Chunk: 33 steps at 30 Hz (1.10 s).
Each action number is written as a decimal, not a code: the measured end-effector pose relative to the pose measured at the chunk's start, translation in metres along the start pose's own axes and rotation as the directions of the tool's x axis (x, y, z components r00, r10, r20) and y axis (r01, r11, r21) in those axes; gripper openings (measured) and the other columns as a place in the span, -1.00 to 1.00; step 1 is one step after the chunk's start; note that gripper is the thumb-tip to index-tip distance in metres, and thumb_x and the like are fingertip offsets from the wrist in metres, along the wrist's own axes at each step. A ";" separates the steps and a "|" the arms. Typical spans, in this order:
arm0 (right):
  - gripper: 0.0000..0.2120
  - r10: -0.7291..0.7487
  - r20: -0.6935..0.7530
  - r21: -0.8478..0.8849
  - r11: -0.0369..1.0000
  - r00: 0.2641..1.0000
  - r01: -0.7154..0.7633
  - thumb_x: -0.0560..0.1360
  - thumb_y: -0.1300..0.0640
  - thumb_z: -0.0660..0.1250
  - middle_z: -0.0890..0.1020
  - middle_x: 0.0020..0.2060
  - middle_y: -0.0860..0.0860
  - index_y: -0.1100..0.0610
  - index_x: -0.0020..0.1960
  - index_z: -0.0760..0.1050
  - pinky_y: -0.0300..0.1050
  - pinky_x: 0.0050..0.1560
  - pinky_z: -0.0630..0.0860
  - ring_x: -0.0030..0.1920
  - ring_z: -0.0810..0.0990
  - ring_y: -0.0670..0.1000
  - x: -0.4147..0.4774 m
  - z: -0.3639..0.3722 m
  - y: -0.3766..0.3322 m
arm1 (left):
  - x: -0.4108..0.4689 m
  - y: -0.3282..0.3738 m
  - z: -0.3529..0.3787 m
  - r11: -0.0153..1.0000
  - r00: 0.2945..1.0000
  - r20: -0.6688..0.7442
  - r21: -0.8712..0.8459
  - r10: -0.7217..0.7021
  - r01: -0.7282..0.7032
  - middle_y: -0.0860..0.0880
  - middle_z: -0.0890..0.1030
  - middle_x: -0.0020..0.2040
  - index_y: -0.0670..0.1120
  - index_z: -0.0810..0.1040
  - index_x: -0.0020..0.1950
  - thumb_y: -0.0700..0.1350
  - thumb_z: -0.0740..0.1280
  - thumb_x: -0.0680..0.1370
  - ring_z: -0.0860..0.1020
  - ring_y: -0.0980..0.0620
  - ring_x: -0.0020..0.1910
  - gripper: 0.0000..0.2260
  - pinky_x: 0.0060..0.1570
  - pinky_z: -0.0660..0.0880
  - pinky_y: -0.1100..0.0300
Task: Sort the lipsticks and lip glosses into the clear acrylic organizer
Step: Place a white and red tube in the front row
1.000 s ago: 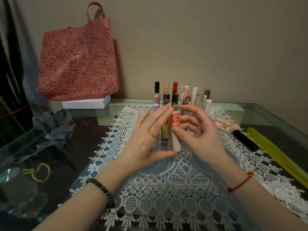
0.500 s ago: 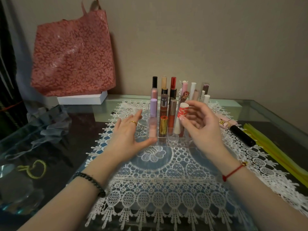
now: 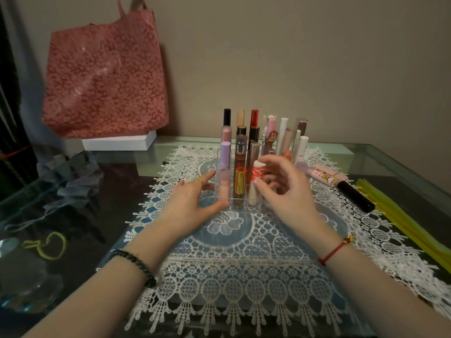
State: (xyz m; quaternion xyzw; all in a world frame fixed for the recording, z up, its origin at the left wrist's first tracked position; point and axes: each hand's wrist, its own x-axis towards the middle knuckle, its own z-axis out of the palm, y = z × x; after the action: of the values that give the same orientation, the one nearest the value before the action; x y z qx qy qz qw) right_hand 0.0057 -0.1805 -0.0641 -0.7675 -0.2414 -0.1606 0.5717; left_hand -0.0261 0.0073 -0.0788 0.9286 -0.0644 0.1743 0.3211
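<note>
Acrylic organizer (image 3: 239, 203), one, left hand (image 3: 192, 203) fingers straight against it, right hand (image 3: 288, 191) fingers curled by red-white tube (image 3: 257, 172), grip unclear

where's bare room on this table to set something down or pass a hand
Free: lace mat between the forearms, before the acrylic organizer; dark glass between mat and yellow hair tie. Crowded: right of the organizer, with pink tubes, black tube, yellow strips.

Rear wall (image 3: 292, 57) plain beige, unmarked; lighting dim and warm, source not in view; glass-topped table (image 3: 380, 164) set against the wall, dark beneath the glass; white lace runner (image 3: 244, 276) laid across its middle; red floral bag (image 3: 105, 79) leaning on the wall above a white box (image 3: 119, 142); dark hanging (image 3: 7, 118) at far left.
</note>
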 end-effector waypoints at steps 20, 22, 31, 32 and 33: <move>-0.70 0.005 -0.023 -0.099 0.995 1.000 -0.007 0.38 0.24 0.39 0.56 -0.17 -0.05 -0.01 0.05 0.49 -0.22 -0.15 0.55 -0.17 0.54 -0.10 -0.002 -0.001 0.003 | 0.000 -0.001 0.001 0.999 1.000 0.011 -0.025 -0.028 0.029 0.08 0.53 0.16 0.06 0.20 0.41 0.21 0.36 0.31 0.47 0.12 0.13 -0.27 0.19 0.41 0.04; -0.70 0.003 -0.033 -0.102 0.995 0.999 -0.006 0.38 0.24 0.39 0.57 -0.17 -0.05 0.00 0.06 0.50 -0.22 -0.15 0.55 -0.17 0.54 -0.10 -0.002 -0.001 0.004 | 0.000 0.000 0.000 0.999 1.000 0.014 -0.029 -0.027 0.027 0.07 0.53 0.17 0.05 0.21 0.41 0.20 0.37 0.31 0.47 0.13 0.12 -0.27 0.19 0.41 0.07; -0.77 -0.070 -0.090 -0.121 0.991 0.994 0.059 0.38 0.20 0.36 0.55 -0.12 -0.10 0.01 0.02 0.52 -0.28 -0.08 0.51 -0.15 0.51 -0.18 -0.002 -0.003 -0.006 | -0.002 0.002 0.000 0.996 0.999 0.024 -0.082 -0.039 0.041 0.06 0.51 0.19 0.07 0.20 0.41 0.15 0.40 0.32 0.44 0.19 0.10 -0.29 0.15 0.40 0.16; -0.78 -0.085 -0.095 -0.116 0.991 0.992 0.074 0.38 0.18 0.35 0.54 -0.13 -0.11 -0.01 0.00 0.51 -0.31 -0.10 0.50 -0.16 0.51 -0.19 -0.002 -0.004 -0.009 | -0.002 0.002 0.000 0.995 0.999 0.023 -0.093 -0.044 0.046 0.07 0.51 0.19 0.09 0.20 0.40 0.14 0.40 0.32 0.43 0.21 0.09 -0.29 0.13 0.39 0.18; -0.79 -0.094 -0.107 -0.099 0.992 0.990 0.083 0.37 0.16 0.33 0.54 -0.15 -0.12 -0.04 -0.02 0.49 -0.34 -0.12 0.49 -0.18 0.50 -0.21 -0.001 -0.007 -0.013 | -0.003 0.002 0.001 0.993 0.999 0.022 -0.107 -0.049 0.051 0.08 0.51 0.18 0.10 0.20 0.40 0.14 0.40 0.32 0.42 0.22 0.08 -0.29 0.11 0.38 0.20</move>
State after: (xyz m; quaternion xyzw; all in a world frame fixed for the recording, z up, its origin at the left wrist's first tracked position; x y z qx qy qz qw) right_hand -0.0018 -0.1842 -0.0519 -0.7721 -0.2353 -0.2395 0.5396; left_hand -0.0291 0.0054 -0.0790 0.9129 -0.0534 0.1535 0.3745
